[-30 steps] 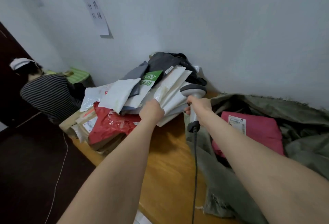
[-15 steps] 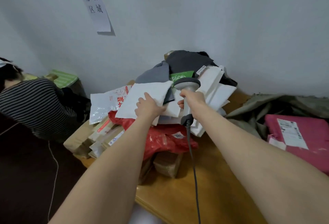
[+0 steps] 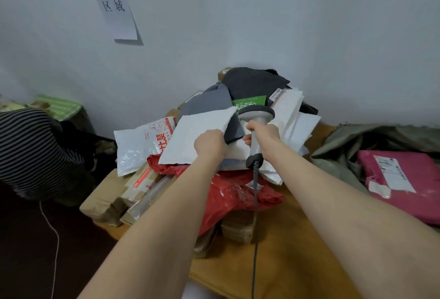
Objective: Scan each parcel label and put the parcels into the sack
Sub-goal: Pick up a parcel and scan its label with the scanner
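Observation:
A heap of parcels lies against the wall on the wooden table [image 3: 297, 263]. My left hand [image 3: 210, 143] grips the right edge of a white padded mailer [image 3: 195, 137] on top of the heap. Just to its right, my right hand [image 3: 263, 135] holds the grey barcode scanner [image 3: 256, 115] by its handle, head up, cable hanging down. A red plastic bag parcel [image 3: 238, 194] lies under them. At the right, the olive-green sack [image 3: 357, 141] lies open with a pink parcel [image 3: 404, 179] in it, label facing up.
A person in a striped top [image 3: 31, 153] bends at the left beside green-striped boxes [image 3: 59, 107]. Cardboard boxes [image 3: 123, 194] hang over the table's left edge. A paper sign [image 3: 114, 3] is on the wall. A thin white cord [image 3: 53, 239] runs over the dark floor.
The view swung left, putting the sack at the right edge. My left hand shifted from the white envelopes to the padded mailer's edge. The scanner moved left with my right hand.

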Available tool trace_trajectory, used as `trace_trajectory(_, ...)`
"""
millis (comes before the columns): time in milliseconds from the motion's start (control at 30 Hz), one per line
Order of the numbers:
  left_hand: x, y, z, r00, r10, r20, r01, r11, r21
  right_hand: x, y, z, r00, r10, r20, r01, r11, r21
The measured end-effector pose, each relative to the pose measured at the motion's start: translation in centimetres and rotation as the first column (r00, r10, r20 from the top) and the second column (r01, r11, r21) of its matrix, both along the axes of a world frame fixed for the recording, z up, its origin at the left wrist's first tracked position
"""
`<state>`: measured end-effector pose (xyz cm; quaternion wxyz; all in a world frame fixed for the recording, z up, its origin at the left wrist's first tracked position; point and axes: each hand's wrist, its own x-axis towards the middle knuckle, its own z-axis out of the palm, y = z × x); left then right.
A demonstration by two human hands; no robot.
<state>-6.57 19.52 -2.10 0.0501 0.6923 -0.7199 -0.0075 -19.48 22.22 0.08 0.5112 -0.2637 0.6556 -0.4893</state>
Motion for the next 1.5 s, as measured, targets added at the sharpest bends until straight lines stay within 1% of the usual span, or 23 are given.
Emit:
trace_trajectory(67, 0.3, 0.2, 1.8, 1.0, 0.009, 0.009, -0.008, 0.996, -0.084, -0.1, 0.2, 0.3, 1.0, 0.001, 0.026, -0.001, 1.0, -0.017)
trace_trajectory(133, 0.6, 0.0, 3.9, 0.998, 0.061, 0.01, -0.058, 0.986, -0.157, -0.2, 0.4, 0.8, 0.999, 0.004, 0.047, -0.003, 0.999, -0.039)
trace_trajectory(267, 1.6, -0.1, 8.6, 0.988, 0.147, -0.051, -0.155, 0.962, -0.227, -0.6, 0.9, 2.2, 0.996, 0.02, 0.083, -0.012, 0.995, -0.094)
trace_trajectory(433, 2.5, 0.3, 14.1, 0.983, 0.148, -0.108, -0.177, 0.918, -0.354, -0.8, 1.3, 3.8, 0.981, 0.009, 0.195, 0.028, 0.982, -0.188)
trace_trajectory(500, 2.7, 0.2, 15.8, 0.983, 0.131, -0.13, -0.173, 0.901, -0.399, -0.9, 1.5, 4.4, 0.976, 0.019, 0.219, 0.033, 0.973, -0.23)
trace_trajectory(567, 2.9, -0.1, 17.4, 0.982, 0.115, -0.153, -0.171, 0.888, -0.428, -1.1, 1.3, 4.7, 0.977, 0.011, 0.212, 0.045, 0.966, -0.256)
trace_trajectory(667, 3.1, -0.8, 19.2, 0.978, 0.115, -0.173, -0.181, 0.883, -0.432, -1.5, 1.3, 5.4, 0.979, -0.019, 0.204, 0.074, 0.961, -0.267)
trace_trajectory(767, 2.9, -2.0, 20.0, 0.975, 0.107, -0.195, -0.176, 0.909, -0.377, -2.2, 1.2, 6.0, 0.984, -0.033, 0.176, 0.089, 0.944, -0.319)
trace_trajectory(867, 3.1, -3.9, 19.6, 0.982, 0.045, -0.182, -0.098, 0.95, -0.296, -2.5, 1.2, 6.7, 0.986, -0.037, 0.164, 0.096, 0.925, -0.368)
trace_trajectory(933, 3.8, -5.5, 19.2, 0.979, -0.014, -0.205, -0.028, 0.979, -0.204, -2.5, 0.9, 6.8, 0.989, -0.039, 0.14, 0.091, 0.92, -0.381)
trace_trajectory(1000, 4.2, -7.0, 18.9, 0.973, -0.073, -0.22, 0.049, 0.993, -0.111, -2.3, 0.6, 6.5, 0.995, -0.039, 0.093, 0.07, 0.93, -0.362)
trace_trajectory(1067, 4.7, -8.5, 18.6, 0.972, -0.113, -0.204, 0.105, 0.993, -0.053, -1.9, 0.2, 6.2, 0.997, -0.052, 0.062, 0.07, 0.937, -0.341)
trace_trajectory(1133, 5.2, -9.5, 18.1, 0.967, -0.154, -0.202, 0.144, 0.988, -0.064, -1.2, -0.2, 5.9, 0.997, -0.066, 0.036, 0.074, 0.945, -0.319)
trace_trajectory(1200, 5.6, -10.3, 17.6, 0.963, -0.188, -0.193, 0.162, 0.976, -0.143, -0.2, -0.5, 5.8, 0.996, -0.087, 0.012, 0.087, 0.955, -0.285)
trace_trajectory(1267, 5.7, -10.7, 16.8, 0.951, -0.202, -0.236, 0.143, 0.959, -0.243, 0.8, -1.0, 5.5, 0.989, -0.142, 0.028, 0.145, 0.954, -0.263)
trace_trajectory(1300, 5.8, -10.9, 16.2, 0.933, -0.198, -0.301, 0.111, 0.953, -0.281, 1.3, -1.2, 5.3, 0.981, -0.186, 0.048, 0.192, 0.946, -0.261)
trace_trajectory(1333, 5.8, -11.0, 15.5, 0.893, -0.191, -0.408, 0.069, 0.953, -0.293, 1.7, -1.3, 5.0, 0.97, -0.23, 0.072, 0.241, 0.936, -0.256)
trace_trajectory(1367, 5.9, -11.3, 14.7, 0.824, -0.165, -0.542, 0.021, 0.965, -0.261, 2.0, -1.4, 4.8, 0.957, -0.273, 0.099, 0.29, 0.924, -0.249)
trace_trajectory(1400, 6.2, -11.4, 13.8, 0.728, -0.104, -0.677, -0.02, 0.985, -0.173, 2.2, -1.4, 4.6, 0.943, -0.31, 0.121, 0.331, 0.912, -0.241)
trace_trajectory(1433, 6.7, -11.5, 12.5, 0.616, -0.008, -0.788, -0.04, 0.998, -0.041, 2.5, -1.4, 4.4, 0.93, -0.341, 0.136, 0.364, 0.901, -0.236)
trace_trajectory(1467, 7.3, -11.4, 11.2, 0.527, 0.092, -0.845, -0.011, 0.995, 0.101, 2.6, -1.4, 4.3, 0.918, -0.369, 0.143, 0.394, 0.889, -0.234)
trace_trajectory(1500, 7.9, -11.1, 9.6, 0.48, 0.163, -0.862, 0.075, 0.971, 0.225, 2.7, -1.4, 4.3, 0.908, -0.394, 0.143, 0.418, 0.878, -0.234)
